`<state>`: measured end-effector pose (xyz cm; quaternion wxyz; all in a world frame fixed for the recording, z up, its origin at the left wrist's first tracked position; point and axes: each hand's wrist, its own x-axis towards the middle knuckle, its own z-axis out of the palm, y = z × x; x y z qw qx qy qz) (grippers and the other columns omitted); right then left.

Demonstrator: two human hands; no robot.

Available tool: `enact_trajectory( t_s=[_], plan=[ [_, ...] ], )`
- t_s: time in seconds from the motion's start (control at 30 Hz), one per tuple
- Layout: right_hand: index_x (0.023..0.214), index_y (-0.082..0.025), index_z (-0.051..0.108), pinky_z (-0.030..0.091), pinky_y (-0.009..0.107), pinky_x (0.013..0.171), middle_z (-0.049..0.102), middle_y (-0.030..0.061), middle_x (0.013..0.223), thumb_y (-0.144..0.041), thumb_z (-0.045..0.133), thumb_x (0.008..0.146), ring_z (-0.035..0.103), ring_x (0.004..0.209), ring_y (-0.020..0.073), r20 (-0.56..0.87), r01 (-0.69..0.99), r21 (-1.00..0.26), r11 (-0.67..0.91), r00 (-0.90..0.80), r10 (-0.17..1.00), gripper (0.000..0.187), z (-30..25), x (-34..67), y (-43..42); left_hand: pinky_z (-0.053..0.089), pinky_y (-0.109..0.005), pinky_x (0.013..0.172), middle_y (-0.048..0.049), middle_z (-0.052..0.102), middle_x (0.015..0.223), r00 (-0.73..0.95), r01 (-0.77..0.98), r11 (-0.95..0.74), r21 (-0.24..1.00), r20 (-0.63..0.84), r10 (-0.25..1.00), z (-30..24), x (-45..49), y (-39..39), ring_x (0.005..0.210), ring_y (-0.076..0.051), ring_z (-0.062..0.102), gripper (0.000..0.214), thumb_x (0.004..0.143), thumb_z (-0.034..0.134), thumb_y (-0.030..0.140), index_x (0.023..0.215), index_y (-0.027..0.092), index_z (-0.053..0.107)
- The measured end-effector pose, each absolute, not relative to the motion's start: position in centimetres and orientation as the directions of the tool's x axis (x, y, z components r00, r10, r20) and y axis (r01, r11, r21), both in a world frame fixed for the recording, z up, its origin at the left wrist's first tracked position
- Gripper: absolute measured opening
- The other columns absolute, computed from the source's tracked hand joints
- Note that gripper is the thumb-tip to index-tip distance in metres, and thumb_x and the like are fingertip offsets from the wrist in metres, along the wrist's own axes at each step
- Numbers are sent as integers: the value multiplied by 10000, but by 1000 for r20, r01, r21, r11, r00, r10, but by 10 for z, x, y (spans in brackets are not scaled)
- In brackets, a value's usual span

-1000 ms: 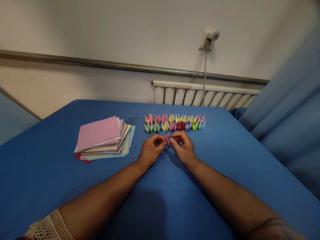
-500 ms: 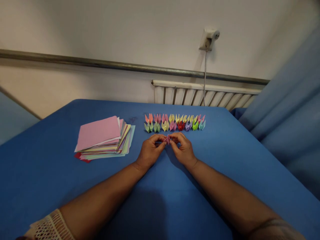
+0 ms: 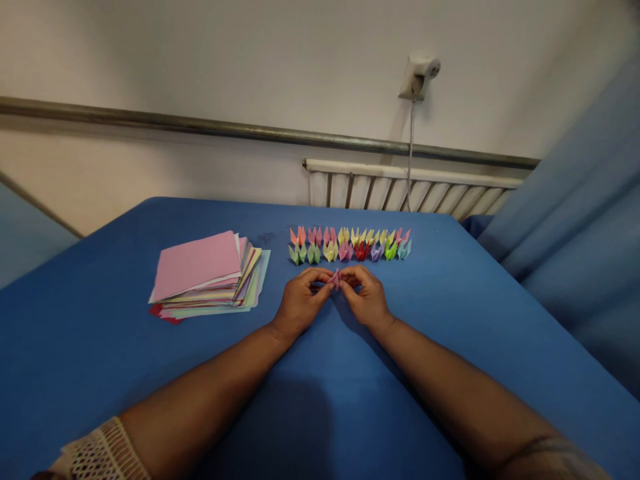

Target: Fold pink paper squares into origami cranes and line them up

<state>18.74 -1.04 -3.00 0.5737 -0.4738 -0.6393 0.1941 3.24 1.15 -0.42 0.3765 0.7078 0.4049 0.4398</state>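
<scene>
Blue table (image 3: 100, 373), paper stack (image 3: 200, 267), origami rows (image 3: 350, 245), left hand (image 3: 299, 303), right hand (image 3: 369, 297) pinching pink fold (image 3: 336, 279)

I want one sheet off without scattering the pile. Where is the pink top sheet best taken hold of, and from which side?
Probably its near right corner, coming from the right. The pink top sheet lies flat on the paper stack, and the sheets below fan out past it there, so that edge sits stepped and exposed for a thumb-and-finger pinch. The left hand is nearest.
</scene>
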Motion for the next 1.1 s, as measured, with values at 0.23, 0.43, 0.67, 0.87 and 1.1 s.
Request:
enact_trajectory(
  t_s=[0.23, 0.43, 0.67, 0.87, 1.1],
  plan=[
    [869, -220, 621, 490, 266, 648, 655, 1, 783, -225, 552, 812, 612, 671, 141, 415, 321, -875, 362, 114, 902, 89, -42, 191, -2, 509, -306, 831, -66, 685, 1062, 269, 136, -257, 957, 214, 939, -5, 30, 18, 966, -201, 635, 337, 766, 679, 351, 1063, 192, 663],
    [867, -209, 596, 469, 245, 590, 649, -19, 694, -206, 538, 799, 610, 612, 129, 350, 285, -903, 323, 48, 936, 89, -44, 190, -1, 505, -277, 756, -30, 701, 915, 330, 169, -276, 946, 210, 920, -7, 27, 26, 813, -165, 639, 258, 757, 681, 320, 990, 209, 691],
    [871, -212, 587, 511, 270, 657, 693, 2, 803, -185, 555, 783, 651, 690, 144, 339, 225, -917, 331, -3, 941, 97, -46, 191, 0, 463, -244, 608, -17, 659, 756, 367, 198, -208, 958, 124, 922, -11, 27, 27, 631, -136, 594, 347, 693, 732, 362, 985, 183, 676],
    [854, -217, 611, 515, 272, 662, 686, -2, 796, -184, 556, 791, 651, 698, 144, 358, 232, -907, 353, -22, 934, 89, -49, 192, 1, 441, -230, 578, 0, 629, 708, 403, 242, -288, 927, 174, 898, -9, 26, 29, 604, -119, 546, 244, 691, 712, 324, 883, 179, 669],
    [793, -211, 610, 500, 255, 622, 662, -7, 767, -240, 585, 785, 633, 646, 134, 322, 265, -910, 319, -35, 946, 40, -49, 192, 0, 407, -231, 580, 3, 603, 745, 458, 348, -374, 860, 192, 868, -16, 23, 34, 617, -117, 516, 115, 714, 669, 299, 748, 189, 670]
  ],
)
